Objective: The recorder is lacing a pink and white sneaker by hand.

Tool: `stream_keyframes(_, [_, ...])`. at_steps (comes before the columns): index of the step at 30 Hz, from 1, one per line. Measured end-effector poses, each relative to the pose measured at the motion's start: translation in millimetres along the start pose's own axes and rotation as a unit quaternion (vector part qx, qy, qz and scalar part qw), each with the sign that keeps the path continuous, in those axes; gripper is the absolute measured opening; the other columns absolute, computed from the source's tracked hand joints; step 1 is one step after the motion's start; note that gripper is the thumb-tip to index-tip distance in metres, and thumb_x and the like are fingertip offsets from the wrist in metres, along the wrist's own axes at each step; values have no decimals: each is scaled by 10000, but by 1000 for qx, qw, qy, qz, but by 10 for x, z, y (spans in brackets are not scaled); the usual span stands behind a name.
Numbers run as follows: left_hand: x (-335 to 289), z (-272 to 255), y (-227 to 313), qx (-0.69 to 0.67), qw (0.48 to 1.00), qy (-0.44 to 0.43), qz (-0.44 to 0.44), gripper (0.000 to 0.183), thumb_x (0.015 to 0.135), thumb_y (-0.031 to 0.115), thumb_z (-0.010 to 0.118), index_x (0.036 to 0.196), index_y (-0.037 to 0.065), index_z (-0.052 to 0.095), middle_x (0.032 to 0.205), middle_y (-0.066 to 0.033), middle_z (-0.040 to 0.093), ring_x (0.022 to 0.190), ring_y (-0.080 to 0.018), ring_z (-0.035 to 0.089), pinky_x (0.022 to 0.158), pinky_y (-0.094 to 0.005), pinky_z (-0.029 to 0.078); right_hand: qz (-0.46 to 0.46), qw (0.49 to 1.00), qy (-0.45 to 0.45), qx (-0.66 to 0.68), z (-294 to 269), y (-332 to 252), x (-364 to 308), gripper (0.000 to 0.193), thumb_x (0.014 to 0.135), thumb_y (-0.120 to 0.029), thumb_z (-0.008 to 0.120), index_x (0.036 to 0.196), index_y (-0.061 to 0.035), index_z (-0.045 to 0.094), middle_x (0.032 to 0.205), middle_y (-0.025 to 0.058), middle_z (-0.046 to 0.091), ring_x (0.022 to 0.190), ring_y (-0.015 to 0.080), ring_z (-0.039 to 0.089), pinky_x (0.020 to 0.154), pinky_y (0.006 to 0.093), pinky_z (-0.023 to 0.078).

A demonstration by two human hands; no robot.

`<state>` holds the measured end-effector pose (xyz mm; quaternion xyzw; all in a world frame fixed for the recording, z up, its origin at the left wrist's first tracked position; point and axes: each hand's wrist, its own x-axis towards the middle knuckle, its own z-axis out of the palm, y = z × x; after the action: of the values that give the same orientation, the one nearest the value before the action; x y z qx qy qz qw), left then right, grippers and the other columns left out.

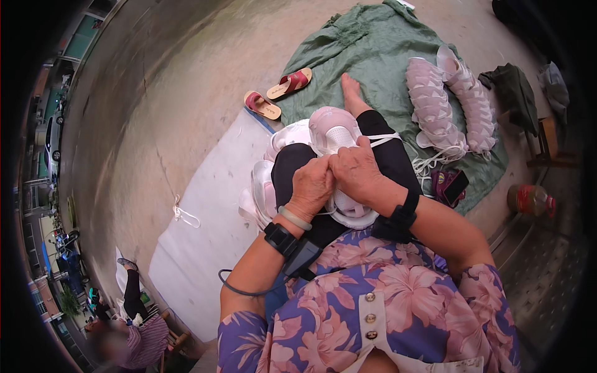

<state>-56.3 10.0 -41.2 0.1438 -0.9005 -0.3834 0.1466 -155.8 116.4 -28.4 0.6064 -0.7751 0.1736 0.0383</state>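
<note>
The shoe (334, 129) looks matt and perforated, the green sheet (376, 59) creased, faintly glossy cloth.

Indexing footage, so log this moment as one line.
left hand: curled | right hand: curled | both on: pink-and-white sneaker | nearby: shoe rows, green sheet

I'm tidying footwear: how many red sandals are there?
2: one sandal at the left edge of the green cloth, the other nearer the white sheet.

Left grip (313, 184) and right grip (359, 170) meet, both tightly curled — forearms (446, 229) slanting inward, right elbow (476, 252) bent.
</note>
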Motion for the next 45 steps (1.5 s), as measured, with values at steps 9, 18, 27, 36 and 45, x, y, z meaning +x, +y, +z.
stream_keyframes(9, [-72, 38, 66, 119, 991, 37, 41, 184, 745, 60, 544, 927, 39, 559, 708, -122, 516, 648, -299, 556, 580, -385, 465, 187, 974, -126, 31, -701, 1007, -2201, 142, 752, -137, 608, 736, -88, 476, 673, 85, 477, 680, 286, 496, 707, 403, 335])
stream_keyframes(18, [-88, -27, -12, 63, 995, 65, -33, 113, 813, 137, 577, 866, 38, 564, 718, -124, 557, 638, -294, 569, 560, -371, 450, 340, 905, -253, 21, -417, 1452, -3283, 192, 769, -196, 591, 684, -30, 543, 730, 172, 575, 683, 385, 552, 608, 460, 421])
stream_keyframes(27, [316, -173, -174, 99, 994, 38, 11, 145, 777, 137, 598, 874, 31, 577, 896, -127, 587, 854, -306, 564, 759, -367, 449, 154, 975, 19, 157, -390, 798, -1213, 114, 735, -72, 619, 840, -60, 575, 784, 93, 560, 754, 291, 553, 665, 393, 413])
stream_keyframes(36, [377, -204, -230, 65, 993, -92, 35, 131, 696, 39, 565, 826, 39, 575, 976, -122, 559, 997, -325, 503, 873, -380, 402, 75, 981, 32, 176, -223, 532, -799, 247, 705, -89, 640, 939, -87, 561, 820, 64, 561, 814, 237, 540, 777, 380, 362])
stream_keyframes(45, [581, -526, -36, -411, 883, -151, -167, 187, 842, 76, 596, 1009, -6, 616, 847, -19, 612, 731, -74, 562, 685, -208, 479, 190, 892, -39, 409, -342, 525, -666, 135, 753, -46, 589, 886, -38, 561, 705, 114, 528, 660, 285, 553, 634, 369, 425])
